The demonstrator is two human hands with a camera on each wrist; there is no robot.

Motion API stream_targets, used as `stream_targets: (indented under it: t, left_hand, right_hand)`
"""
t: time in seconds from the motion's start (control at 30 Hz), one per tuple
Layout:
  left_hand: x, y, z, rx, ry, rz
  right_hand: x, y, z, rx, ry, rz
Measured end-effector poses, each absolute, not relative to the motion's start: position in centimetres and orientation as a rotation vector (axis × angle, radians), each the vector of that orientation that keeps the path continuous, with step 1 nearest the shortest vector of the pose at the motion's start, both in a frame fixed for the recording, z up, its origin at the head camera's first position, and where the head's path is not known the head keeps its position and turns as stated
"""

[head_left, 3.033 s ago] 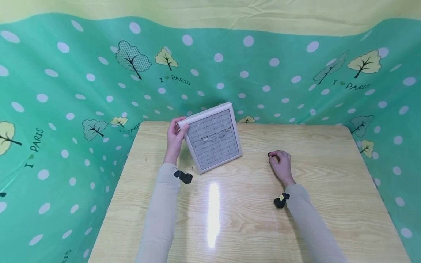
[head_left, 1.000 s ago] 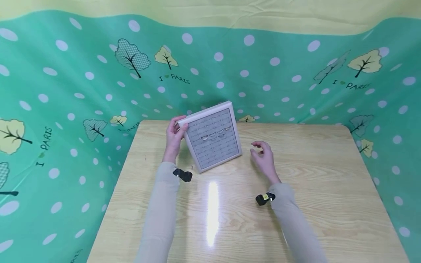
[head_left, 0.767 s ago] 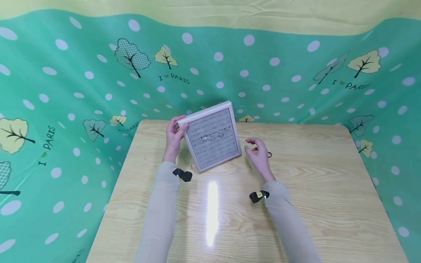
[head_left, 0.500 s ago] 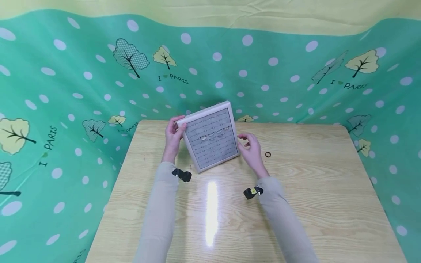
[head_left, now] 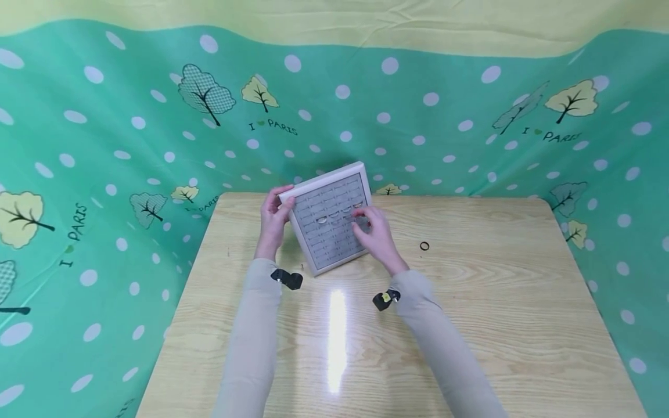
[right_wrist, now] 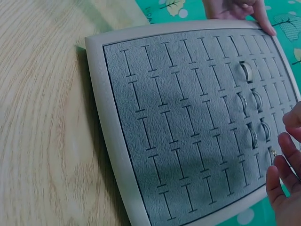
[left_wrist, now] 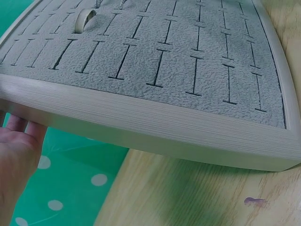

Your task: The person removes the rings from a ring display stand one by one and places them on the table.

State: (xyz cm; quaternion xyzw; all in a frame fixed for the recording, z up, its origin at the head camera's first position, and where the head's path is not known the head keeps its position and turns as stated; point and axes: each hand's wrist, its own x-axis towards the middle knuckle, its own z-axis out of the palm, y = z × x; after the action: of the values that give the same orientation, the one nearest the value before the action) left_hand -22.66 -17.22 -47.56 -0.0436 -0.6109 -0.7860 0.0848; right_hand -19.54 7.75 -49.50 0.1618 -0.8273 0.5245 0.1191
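A ring display tray (head_left: 340, 263) with a pale frame and grey slotted padding stands tilted near the table's far edge. My left hand (head_left: 273, 219) grips its upper left corner, thumb on the front of the frame. Several rings sit in the slots, including a wide silver ring (right_wrist: 248, 71) and a gold-toned ring (right_wrist: 273, 153). My right hand (head_left: 377, 237) is over the tray's right side, fingers bent beside the rings, thumb and fingers apart in the right wrist view. I see nothing held in it. A dark ring (head_left: 421, 247) lies on the table to the right.
The wooden table (head_left: 502, 302) carries a bright light reflection (head_left: 337, 342) in front of the tray. Green dotted cloth (head_left: 449, 133) hangs behind and at both sides. Each wrist wears a small black camera (head_left: 384, 299).
My right hand was at the dark ring; it has left it on the table and moved left to the tray's rings. My left hand keeps its grip on the corner.
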Motion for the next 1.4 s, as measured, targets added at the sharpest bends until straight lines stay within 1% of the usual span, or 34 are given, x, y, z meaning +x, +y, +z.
stream_targets:
  t: [0.6,0.87,1.4]
  left_hand:
    - [-22.8,-17.4,-47.9,-0.132,-1.828,-2.340]
    - [-22.8,-17.4,-47.9,-0.136,-1.832,-2.334]
    - [-22.6,-17.4,-47.6,-0.132,-1.849,-2.324]
  right_hand:
    - [-19.8,4.0,-48.8,0.628,-2.495,1.351]
    - [-20.1,2.8,-48.8,0.633,-2.542,1.275]
    - [-20.2,2.1,-49.3,0.582,-2.540,1.294]
